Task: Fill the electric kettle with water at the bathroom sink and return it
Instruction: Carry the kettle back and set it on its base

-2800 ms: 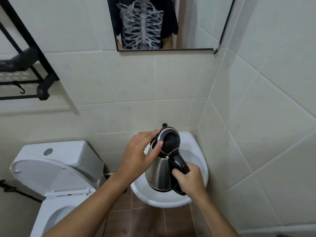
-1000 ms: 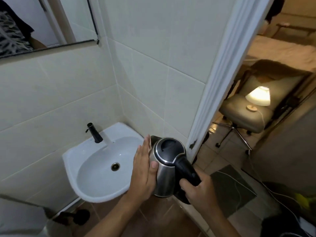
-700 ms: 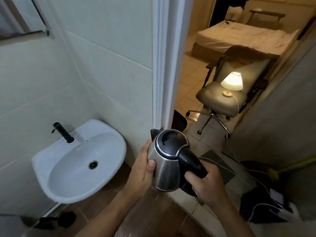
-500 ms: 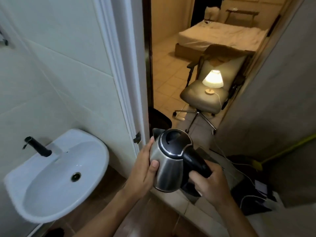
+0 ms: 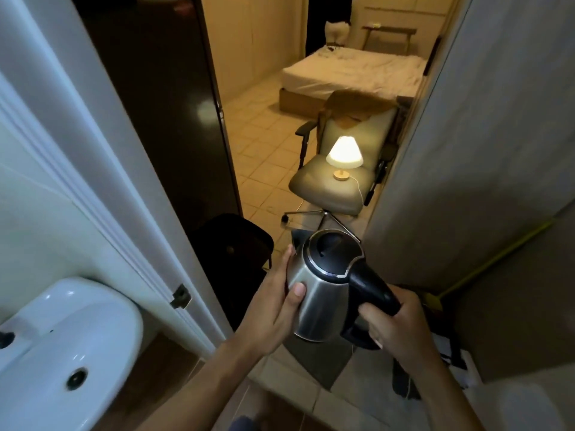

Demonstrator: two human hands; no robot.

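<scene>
While both hands carry it, the kettle [image 5: 323, 284] sits mid-frame in the bathroom doorway, upright with a slight tilt, black lid shut, spout pointing away toward the bedroom. Right hand [image 5: 396, 328] is wrapped tight around the black handle, fingers curled under it. Left hand [image 5: 273, 303] is flat against the steel side, fingers extended along the body, thumb pressed on the front face; a steadying grip, not a full wrap. Water level: cannot tell, lid is closed and the body is opaque. Sink [image 5: 65, 346] is at lower left, white basin, drain visible, well apart from the kettle. White door frame [image 5: 93, 194] runs diagonally between sink and kettle, latch plate on its edge. Dark door [image 5: 161, 98] stands open behind it. Past the doorway: office chair [image 5: 339, 169] on tiled floor with a lit lamp [image 5: 343, 155] standing on its seat, cord trailing off the front. Bed [image 5: 354, 73] farther back, light sheets. Yellow pole [image 5: 491, 262] leans along the right wall. Dark bin-like shape on the floor just beyond the kettle, too dim to identify.
</scene>
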